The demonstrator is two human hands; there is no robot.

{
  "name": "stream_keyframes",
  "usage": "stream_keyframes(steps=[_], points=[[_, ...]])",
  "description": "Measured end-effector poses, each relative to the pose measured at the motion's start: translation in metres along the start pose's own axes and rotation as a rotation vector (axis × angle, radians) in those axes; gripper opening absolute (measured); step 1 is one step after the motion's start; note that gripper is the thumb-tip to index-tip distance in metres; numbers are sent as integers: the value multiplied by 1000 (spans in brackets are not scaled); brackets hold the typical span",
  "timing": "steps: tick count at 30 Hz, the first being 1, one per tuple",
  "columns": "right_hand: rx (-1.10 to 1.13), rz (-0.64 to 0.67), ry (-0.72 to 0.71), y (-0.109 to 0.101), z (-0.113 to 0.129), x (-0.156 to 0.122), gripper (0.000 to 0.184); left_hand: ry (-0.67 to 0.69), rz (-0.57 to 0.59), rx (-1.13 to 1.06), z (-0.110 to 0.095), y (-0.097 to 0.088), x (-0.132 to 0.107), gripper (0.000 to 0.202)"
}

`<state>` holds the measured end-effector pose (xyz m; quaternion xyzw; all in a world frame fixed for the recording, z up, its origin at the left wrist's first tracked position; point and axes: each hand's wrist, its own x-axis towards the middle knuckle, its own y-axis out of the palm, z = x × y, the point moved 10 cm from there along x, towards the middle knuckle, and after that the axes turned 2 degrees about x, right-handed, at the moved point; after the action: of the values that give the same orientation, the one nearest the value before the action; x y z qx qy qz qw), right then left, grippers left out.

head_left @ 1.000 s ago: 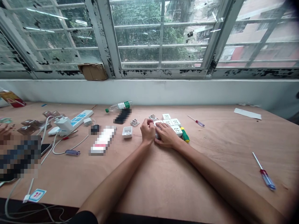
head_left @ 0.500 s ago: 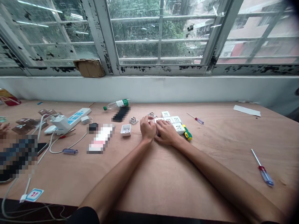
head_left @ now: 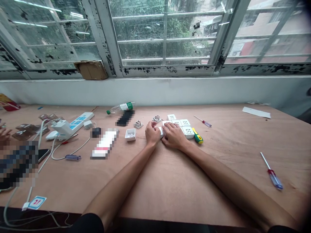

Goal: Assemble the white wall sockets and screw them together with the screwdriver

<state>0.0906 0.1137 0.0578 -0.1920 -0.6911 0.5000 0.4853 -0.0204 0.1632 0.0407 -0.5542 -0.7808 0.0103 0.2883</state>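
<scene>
Right in the thick of it: fingers (head_left: 170, 127) of the right hand (head_left: 175, 137) curled down over a white wall socket (head_left: 160, 131), tips pressed on its face, and fingers (head_left: 151, 126) of the left hand (head_left: 152, 135) clenched in against its left edge. A two-handed hold by the look of it, though no telling how firm from up here. Socket wedged between the two hands, at about 12 o'clock from the left wrist and 10 o'clock from the right, with the right hand reaching further across it and the nearer of the two. Long axis mostly buried under the fingers, so no clean call on that.

Just past the right fingertips at 1 o'clock, white socket panels (head_left: 181, 124) lying flat and close together. Tight against them at 3 o'clock, a green-and-yellow screwdriver handle (head_left: 198, 138), with a small red-handled screwdriver (head_left: 202, 121) at 2 o'clock. Over at 9 o'clock, an open white back box (head_left: 130, 135) and a metal socket insert (head_left: 138, 124). Further out, a plastic water bottle (head_left: 120, 107) on its side at 11 o'clock, a power strip (head_left: 70, 123) at 9 o'clock, and a long screwdriver (head_left: 272, 171) at 4 o'clock on the plywood bench (head_left: 170, 191). Out at the far 9 o'clock edge, another person's fingers (head_left: 5, 132).
</scene>
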Motion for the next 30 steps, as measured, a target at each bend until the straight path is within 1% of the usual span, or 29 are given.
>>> stream_keyframes(steps=[5,9,13,15,19,22,25,27,30], points=[[-67,-46,-19,-4,12,-1,42,-117,-11,-92,15,-2,3,20],[-44,-90,-45,-8,23,-3,36,-144,-37,-77,17,-5,2,16],[12,-114,-125,-6,35,-5,33,-174,-62,-53,19,-9,0,8],[31,-105,-138,-3,37,-6,32,-182,-59,-51,21,-9,0,8],[39,-83,-114,2,32,-6,29,-192,-38,-53,28,-6,2,8],[30,-87,-81,1,29,-6,29,-210,-9,-53,38,2,14,11],[24,-93,-51,-1,27,-7,31,-204,65,-63,43,18,34,15],[17,-97,-37,-3,27,-7,31,-187,104,-56,43,30,49,25],[4,-104,-26,-4,26,-7,26,-158,130,0,41,41,67,39]])
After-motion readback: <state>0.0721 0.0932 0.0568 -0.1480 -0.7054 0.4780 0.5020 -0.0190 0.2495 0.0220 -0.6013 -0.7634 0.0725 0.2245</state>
